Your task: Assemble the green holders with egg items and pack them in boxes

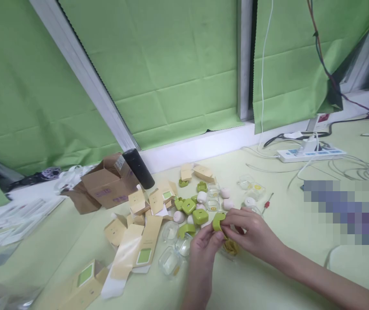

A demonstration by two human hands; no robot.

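Observation:
Both my hands meet over the pale green table (268, 275) and pinch one small green plastic cap (218, 221). My left hand (202, 252) grips it from below with thumb and fingers. My right hand (252, 234) closes on it from the right. Just beyond them lie several more green caps (200, 215), white round pieces (201, 196) and clear plastic cases (170, 231). A yellowish item (231, 247) lies under my right hand, partly hidden.
Tan card boxes (147, 241) and flattened sleeves spread to the left, with an open brown carton (107, 183) and a black cylinder (138, 168) behind. A white power strip (310, 153) and cables lie at the right. A small red-handled tool (267, 202) lies beside the cases.

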